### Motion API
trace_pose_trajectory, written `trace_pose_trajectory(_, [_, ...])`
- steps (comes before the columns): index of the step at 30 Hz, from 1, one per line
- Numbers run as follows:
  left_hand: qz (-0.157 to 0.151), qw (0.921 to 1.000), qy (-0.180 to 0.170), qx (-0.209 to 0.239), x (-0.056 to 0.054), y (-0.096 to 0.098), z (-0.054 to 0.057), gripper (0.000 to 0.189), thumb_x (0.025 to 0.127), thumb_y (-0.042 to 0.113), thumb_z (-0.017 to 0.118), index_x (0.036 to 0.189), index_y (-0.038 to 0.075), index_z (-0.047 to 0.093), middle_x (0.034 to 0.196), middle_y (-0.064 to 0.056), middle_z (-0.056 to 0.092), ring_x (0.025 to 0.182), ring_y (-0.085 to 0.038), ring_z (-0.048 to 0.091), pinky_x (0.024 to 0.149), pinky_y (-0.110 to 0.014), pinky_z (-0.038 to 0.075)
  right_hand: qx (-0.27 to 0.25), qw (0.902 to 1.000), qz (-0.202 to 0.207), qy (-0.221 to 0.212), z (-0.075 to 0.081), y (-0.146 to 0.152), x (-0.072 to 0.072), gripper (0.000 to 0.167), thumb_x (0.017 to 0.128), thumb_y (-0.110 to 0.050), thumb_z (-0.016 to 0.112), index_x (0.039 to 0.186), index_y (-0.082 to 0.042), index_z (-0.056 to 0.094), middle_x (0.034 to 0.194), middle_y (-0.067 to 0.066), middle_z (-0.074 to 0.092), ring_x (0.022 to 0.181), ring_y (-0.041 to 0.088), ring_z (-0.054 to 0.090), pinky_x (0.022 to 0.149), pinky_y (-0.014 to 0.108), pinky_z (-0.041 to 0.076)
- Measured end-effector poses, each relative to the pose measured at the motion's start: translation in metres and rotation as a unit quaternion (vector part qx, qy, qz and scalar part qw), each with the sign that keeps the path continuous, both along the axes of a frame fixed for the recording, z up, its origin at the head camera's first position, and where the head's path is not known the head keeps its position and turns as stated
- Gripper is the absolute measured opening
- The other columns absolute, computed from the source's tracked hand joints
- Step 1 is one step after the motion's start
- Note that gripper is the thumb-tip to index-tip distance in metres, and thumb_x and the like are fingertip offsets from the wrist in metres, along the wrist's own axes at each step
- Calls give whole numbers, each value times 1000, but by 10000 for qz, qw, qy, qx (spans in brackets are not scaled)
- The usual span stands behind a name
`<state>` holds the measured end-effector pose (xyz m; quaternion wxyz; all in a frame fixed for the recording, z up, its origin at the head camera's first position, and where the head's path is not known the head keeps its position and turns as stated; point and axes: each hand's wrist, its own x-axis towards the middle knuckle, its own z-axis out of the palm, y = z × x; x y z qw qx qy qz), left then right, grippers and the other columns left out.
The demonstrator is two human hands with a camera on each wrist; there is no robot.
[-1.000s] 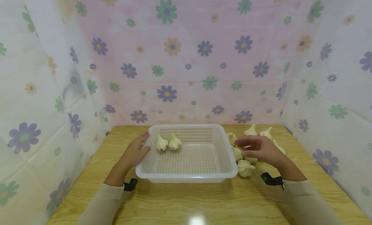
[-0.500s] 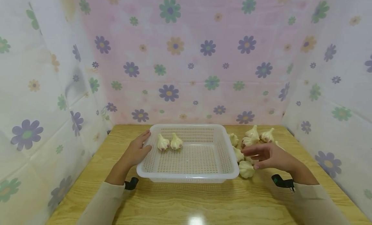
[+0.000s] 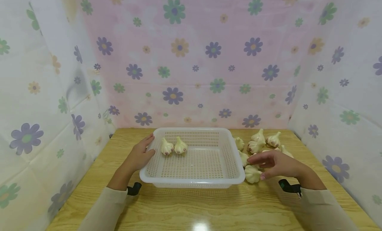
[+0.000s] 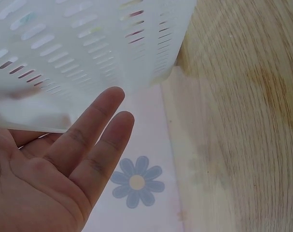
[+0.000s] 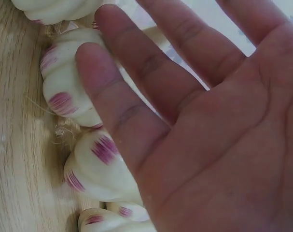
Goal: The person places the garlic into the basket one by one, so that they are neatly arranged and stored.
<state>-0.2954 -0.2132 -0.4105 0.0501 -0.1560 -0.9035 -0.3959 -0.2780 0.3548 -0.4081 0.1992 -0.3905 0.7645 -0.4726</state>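
In the head view a white plastic basket [image 3: 191, 180] with slotted walls stands on the table, two garlic bulbs [image 3: 180, 146] at its back left. My left hand [image 3: 138, 157] holds the basket's left rim, thumb over the edge; in the left wrist view two straight fingers [image 4: 110, 106] lie outside the slotted wall. My right hand [image 3: 280, 164] hovers over the garlic pile right of the basket, fingers spread and nothing in them. Its thumb tip is right beside the front garlic bulb [image 3: 252, 174]. Purple-streaked garlic bulbs [image 5: 100, 164] lie under the fingers in the right wrist view.
More garlic bulbs [image 3: 273, 139] lie behind the right hand, partly covered by it. A wood-grain table [image 3: 167, 207] carries everything. Flowered cloth [image 3: 197, 75] closes off the back and both sides.
My right hand has drawn back to the right and slightly toward me, uncovering several bulbs behind it. The left hand and the basket stay put.
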Motion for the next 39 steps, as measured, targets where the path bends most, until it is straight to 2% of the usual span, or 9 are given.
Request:
trace_pose_trajectory(6, [-24,10000,-14,-2,0,0,0,68,98,12,53,160,-2,31,172,-12,23,156,-40,26,115,-57,42,163,9999,2,28,-3,0,-1,59,91,4,73,145,11,51,144,37,52,132,22,61,103,35,56])
trace_pose_trajectory(14, [13,10000,-20,-23,2,1,2,67,99,13,52,160,-2,31,172,-12,23,156,-40,26,115,-57,42,220,9992,81,-317,-6,-1,-1,60,90,4,73,145,12,51,146,41,48,135,15,60,103,27,54])
trace_pose_trajectory(22, [14,10000,-29,-20,4,2,5,66,99,13,52,160,-3,31,172,-13,23,155,-41,26,116,-59,40,96,9979,263,-586,-10,-1,-2,56,89,6,73,141,13,55,145,42,47,134,13,60,102,29,55])
trace_pose_trajectory(31, [14,10000,4,-34,3,1,3,67,98,14,52,160,-3,32,171,-13,24,155,-41,27,113,-58,44,351,9975,200,-574,-9,-4,-1,56,88,4,75,141,9,57,142,28,60,125,22,67,93,37,61])
trace_pose_trajectory(36, [39,10000,20,-58,2,1,3,67,98,14,52,160,-3,32,171,-12,24,155,-41,28,112,-57,45,386,9956,178,-834,-10,-6,0,62,86,7,75,145,8,54,144,31,56,120,26,69,89,44,62])
trace_pose_trajectory(39, [28,10000,17,-57,2,1,3,67,98,14,52,160,-3,32,171,-12,24,155,-41,27,114,-57,43,369,9951,191,-896,-11,-6,1,66,85,6,76,146,9,51,146,36,51,120,23,69,89,45,62])
